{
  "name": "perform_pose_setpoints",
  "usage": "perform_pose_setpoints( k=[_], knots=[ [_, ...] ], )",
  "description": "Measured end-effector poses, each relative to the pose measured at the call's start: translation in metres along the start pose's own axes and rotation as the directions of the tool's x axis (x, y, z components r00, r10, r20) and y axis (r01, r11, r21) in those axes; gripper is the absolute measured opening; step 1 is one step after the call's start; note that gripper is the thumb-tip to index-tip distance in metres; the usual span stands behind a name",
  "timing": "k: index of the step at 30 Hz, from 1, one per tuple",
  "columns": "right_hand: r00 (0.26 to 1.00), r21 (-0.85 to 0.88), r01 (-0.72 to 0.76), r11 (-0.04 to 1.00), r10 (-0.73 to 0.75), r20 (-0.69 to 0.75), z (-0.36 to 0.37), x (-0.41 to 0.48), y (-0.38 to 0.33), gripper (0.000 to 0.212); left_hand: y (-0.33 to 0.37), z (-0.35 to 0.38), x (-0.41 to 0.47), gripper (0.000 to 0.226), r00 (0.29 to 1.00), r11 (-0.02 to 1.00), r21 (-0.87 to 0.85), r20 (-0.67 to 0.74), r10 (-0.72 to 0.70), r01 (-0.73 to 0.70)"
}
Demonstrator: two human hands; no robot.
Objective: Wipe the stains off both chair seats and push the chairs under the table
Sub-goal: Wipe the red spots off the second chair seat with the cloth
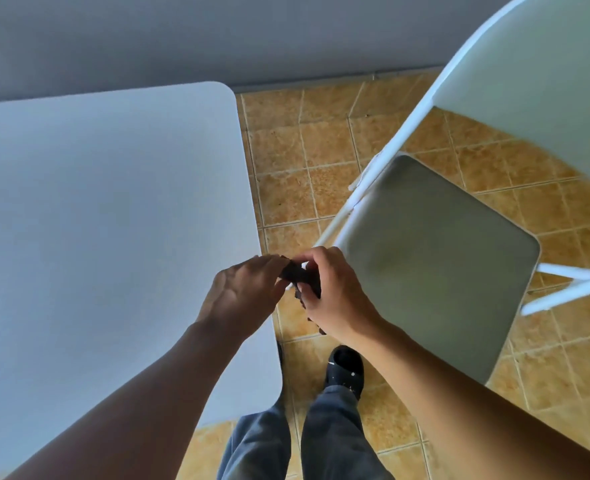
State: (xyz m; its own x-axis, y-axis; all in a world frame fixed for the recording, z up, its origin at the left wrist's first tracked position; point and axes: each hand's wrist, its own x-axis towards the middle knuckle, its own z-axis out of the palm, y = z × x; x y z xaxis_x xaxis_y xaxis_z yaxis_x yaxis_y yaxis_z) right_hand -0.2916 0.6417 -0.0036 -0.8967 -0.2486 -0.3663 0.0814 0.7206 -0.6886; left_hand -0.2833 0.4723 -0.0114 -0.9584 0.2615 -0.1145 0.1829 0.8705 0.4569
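Dark cloth [300,276] was pinched by left hand [243,289] and gripped by right hand [336,301], held between white table [96,220] and grey chair seat [435,258].

Lit by diffuse daylight from the right; bright on right hand [335,296], shaded on left hand [241,292]. Tinted cool blue across table [96,202]. Dull grey in soft shadow on chair seat [435,265]. Banded by a curved shadow on floor [321,150] under chair back [546,81]. Crushed near black in cloth [302,276]. Bowed and stretched toward frame edges; slightly soft throughout.
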Motion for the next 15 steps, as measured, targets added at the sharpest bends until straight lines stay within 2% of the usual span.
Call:
perform_pose_setpoints(
  k=[4,7,10,13,15],
  knots=[
    [0.978,-0.031,0.101,0.994,-0.094,0.185,0.011,0.001,-0.034,0.044,-0.026,-0.031,-0.021,0.023,1.0,0.999,0.038,-0.007,0.004,-0.004],
    [0.967,-0.191,0.151,0.97,-0.105,0.232,0.021,0.006,-0.053,0.034,-0.043,-0.051,-0.037,0.025,0.997,0.996,0.057,-0.019,-0.07,0.071],
    [0.98,-0.321,0.183,0.929,-0.148,0.131,0.028,0.013,-0.073,0.024,-0.059,-0.073,-0.052,0.027,0.983,0.985,0.05,-0.085,-0.162,0.166],
    [0.948,-0.269,0.296,0.916,-0.316,-0.034,0.042,0.015,-0.091,0.036,-0.071,-0.09,-0.067,0.028,0.956,0.978,-0.003,-0.213,-0.203,0.207],
    [0.914,-0.296,0.355,0.887,-0.395,-0.09,0.056,0.01,-0.094,0.045,-0.077,-0.09,-0.08,0.033,0.944,0.983,-0.013,-0.278,-0.179,0.183]
  ],
)
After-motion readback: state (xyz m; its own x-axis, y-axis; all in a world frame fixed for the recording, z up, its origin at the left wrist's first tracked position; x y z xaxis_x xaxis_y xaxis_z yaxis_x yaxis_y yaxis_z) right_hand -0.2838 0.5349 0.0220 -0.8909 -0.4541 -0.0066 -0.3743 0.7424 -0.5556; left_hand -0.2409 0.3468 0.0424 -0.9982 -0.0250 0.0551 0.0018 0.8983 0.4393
